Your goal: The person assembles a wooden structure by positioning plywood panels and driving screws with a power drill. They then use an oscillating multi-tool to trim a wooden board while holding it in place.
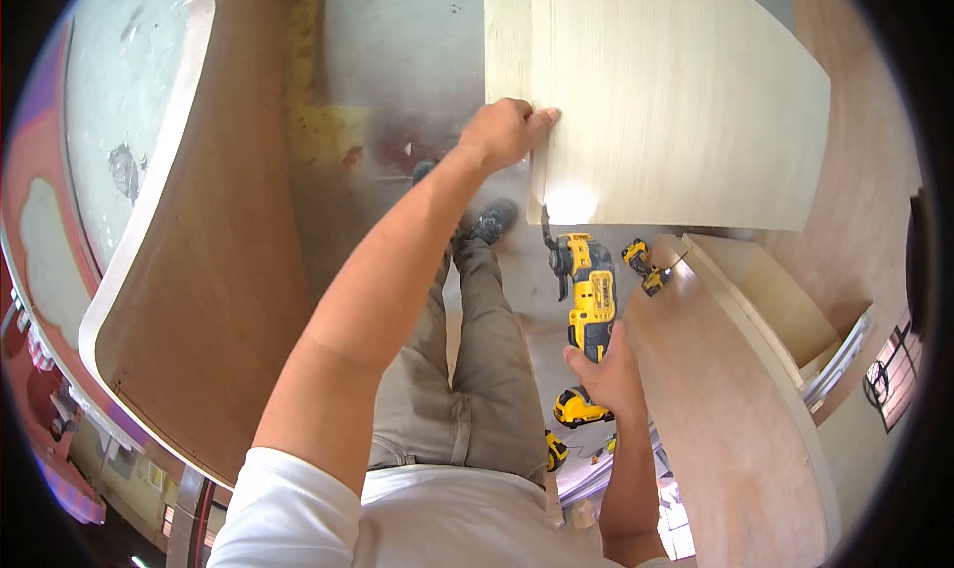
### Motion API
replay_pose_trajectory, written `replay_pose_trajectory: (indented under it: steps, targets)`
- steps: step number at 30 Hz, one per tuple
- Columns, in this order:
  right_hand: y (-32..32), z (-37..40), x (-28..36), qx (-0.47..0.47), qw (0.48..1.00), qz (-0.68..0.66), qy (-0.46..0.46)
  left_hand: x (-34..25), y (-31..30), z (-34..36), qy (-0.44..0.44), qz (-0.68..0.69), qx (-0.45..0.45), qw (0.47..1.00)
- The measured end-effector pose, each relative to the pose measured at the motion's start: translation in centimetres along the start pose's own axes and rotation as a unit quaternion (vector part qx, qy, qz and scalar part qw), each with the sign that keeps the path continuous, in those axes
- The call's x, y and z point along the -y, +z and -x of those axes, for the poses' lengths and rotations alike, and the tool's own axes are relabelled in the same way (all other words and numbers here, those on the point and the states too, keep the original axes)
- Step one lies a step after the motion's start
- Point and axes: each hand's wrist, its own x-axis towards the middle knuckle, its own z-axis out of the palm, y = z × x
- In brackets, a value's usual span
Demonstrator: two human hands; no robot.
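Observation:
A yellow and black power tool (593,295) is in my right hand (611,369), whose fingers wrap round its body. The tool's dark blade end points up at the lower left corner of a large pale wooden panel (686,101), beside a bright lit spot. My left hand (509,133) grips the panel's left edge, with the thumb on the top face and the fingers curled at the side. A narrower pale board (507,46) shows beyond that edge, partly under the panel.
A yellow and black drill (646,268) lies right of the tool, near a curved wooden piece (735,369) and an open wooden box (760,290). A tall curved wooden wall (199,240) stands at left. My shoes (492,220) are on the grey floor (397,61).

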Motion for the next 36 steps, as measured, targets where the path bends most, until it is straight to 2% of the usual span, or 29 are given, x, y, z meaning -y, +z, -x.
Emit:
replay_pose_trajectory:
  steps: [1,3,6,7,11,23,26,29,32,36]
  targets:
    - [0.0,-0.1,0.0,-0.008,0.999,0.047,0.003,0.1,-0.2,-0.2,-0.002,-0.004,0.028,1.000]
    - [-0.1,0.0,-0.2,-0.008,0.999,0.047,0.004,0.2,-1.3,-1.2,-0.003,-0.015,0.074,0.997]
    - [0.0,-0.1,0.0,-0.002,0.999,0.041,0.001,0.0,-2.2,-3.9,-0.006,-0.006,0.022,1.000]
    - [0.1,-0.1,-0.2,-0.009,0.999,0.043,-0.014,-0.1,-2.3,-4.8,0.027,0.003,-0.020,0.999]
    - [-0.1,0.0,-0.4,-0.016,0.998,0.047,-0.034,-1.1,-2.6,-5.3,0.024,0.013,-0.031,0.999]
    - [-0.2,-0.2,0.0,-0.004,0.995,0.101,0.011,-1.5,-2.1,-5.4,0.025,0.009,-0.036,0.999]
    - [0.3,0.0,-0.3,-0.016,0.998,0.051,-0.017,-0.8,-1.7,-5.5,0.027,0.020,-0.048,0.998]
    - [0.1,0.1,0.4,-0.011,0.999,0.043,0.000,-1.4,-2.4,-5.1,0.006,0.033,-0.014,0.999]
    - [-0.2,-0.1,0.8,0.012,0.998,0.044,0.040,-0.7,-2.2,-5.7,0.024,0.016,-0.026,0.999]
    - [-0.1,0.0,0.8,0.015,0.999,0.026,0.045,-0.7,-2.0,-5.6,0.012,0.021,-0.024,0.999]
